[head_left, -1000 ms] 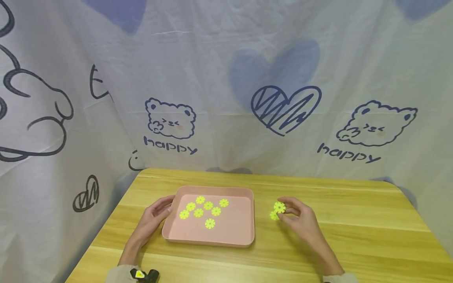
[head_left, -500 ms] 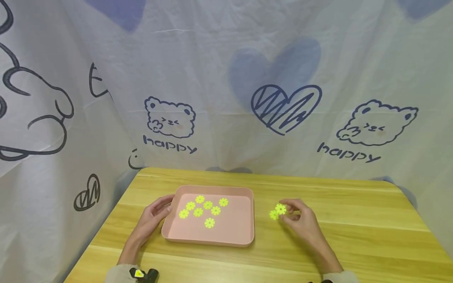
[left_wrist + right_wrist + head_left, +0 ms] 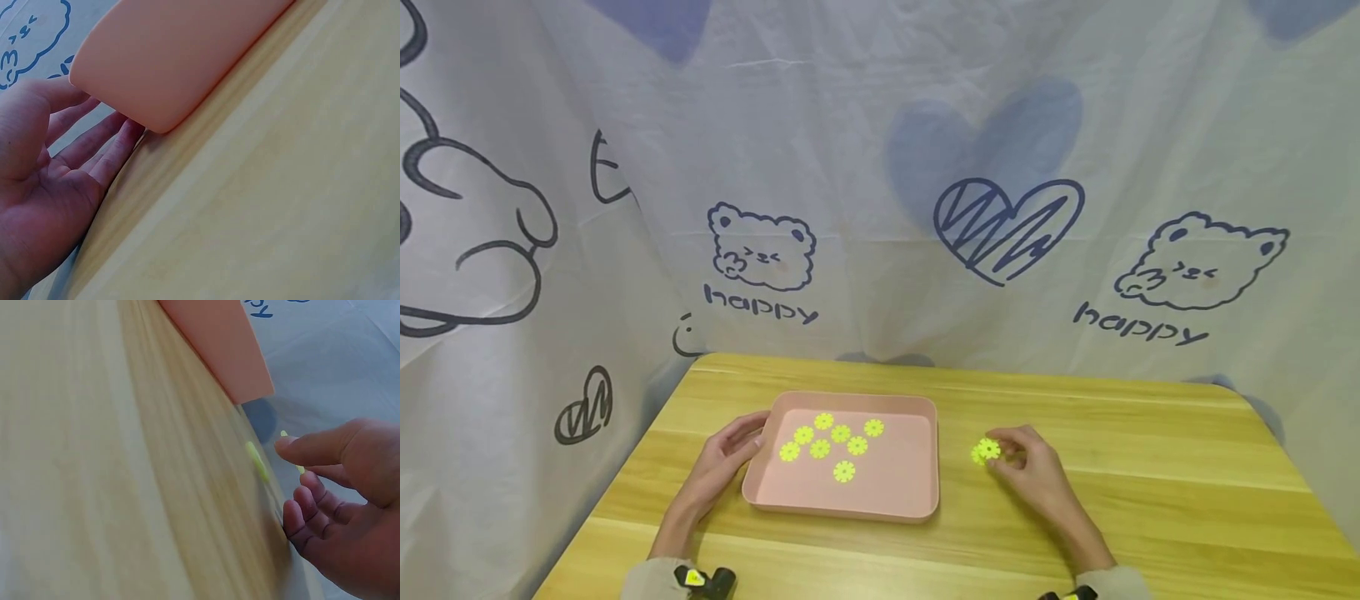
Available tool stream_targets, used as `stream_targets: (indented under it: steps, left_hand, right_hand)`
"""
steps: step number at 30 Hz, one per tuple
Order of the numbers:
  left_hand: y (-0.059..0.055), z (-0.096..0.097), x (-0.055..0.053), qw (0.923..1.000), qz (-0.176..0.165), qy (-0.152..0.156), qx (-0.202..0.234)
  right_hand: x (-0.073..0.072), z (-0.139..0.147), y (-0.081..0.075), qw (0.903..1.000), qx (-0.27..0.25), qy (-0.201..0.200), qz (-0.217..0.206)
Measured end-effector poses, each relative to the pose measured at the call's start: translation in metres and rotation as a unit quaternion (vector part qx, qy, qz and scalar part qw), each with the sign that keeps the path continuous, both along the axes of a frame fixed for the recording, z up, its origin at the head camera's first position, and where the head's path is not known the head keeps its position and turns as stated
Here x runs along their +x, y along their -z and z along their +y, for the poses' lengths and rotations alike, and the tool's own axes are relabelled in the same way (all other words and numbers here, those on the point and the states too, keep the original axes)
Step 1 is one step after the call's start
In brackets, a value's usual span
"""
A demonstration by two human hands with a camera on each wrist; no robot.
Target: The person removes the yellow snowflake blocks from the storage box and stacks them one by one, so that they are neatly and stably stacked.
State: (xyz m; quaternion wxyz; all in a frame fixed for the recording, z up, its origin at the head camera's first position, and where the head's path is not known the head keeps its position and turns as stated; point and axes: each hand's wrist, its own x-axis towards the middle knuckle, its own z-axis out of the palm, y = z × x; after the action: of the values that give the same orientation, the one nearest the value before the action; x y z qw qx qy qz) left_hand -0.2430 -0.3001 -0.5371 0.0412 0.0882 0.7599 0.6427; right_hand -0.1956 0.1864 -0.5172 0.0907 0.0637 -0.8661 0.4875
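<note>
In the head view, my right hand (image 3: 1033,467) pinches a bright yellow notched plastic disc (image 3: 989,448) between thumb and fingers, right of the tray. A second yellow disc (image 3: 977,452) lies on the table, partly hidden behind the held one. The right wrist view shows that lying disc (image 3: 257,461) edge-on below my thumb. My left hand (image 3: 726,462) rests against the left side of a pink tray (image 3: 887,492); in the left wrist view its fingers (image 3: 103,147) extend to the tray's wall. Several similar discs (image 3: 844,472) are spread inside the tray, mostly toward its upper left.
The wooden table (image 3: 1157,492) reaches up to a pale curtain (image 3: 865,167) printed with bears and hearts, which hangs behind it and along the left. Small black devices (image 3: 706,581) are strapped at both wrists.
My right hand lowers slightly and shifts a little left, bringing the pinched disc over the one on the table. The left hand and tray stay in place.
</note>
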Motion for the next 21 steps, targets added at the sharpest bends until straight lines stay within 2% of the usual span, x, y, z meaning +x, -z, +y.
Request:
stream_targets:
  steps: [12,21]
  left_hand:
    - [-0.0008,0.0005,0.0,1.0,-0.005,-0.001,-0.001]
    - [-0.0006,0.0009,0.0001,1.0,-0.007,-0.002,-0.004]
  right_hand:
    - [-0.0059,0.0001,0.0059,0.9987,0.018,-0.007,-0.047]
    - [-0.0071,-0.0007,0.0078,0.9978,0.037,-0.01,-0.053]
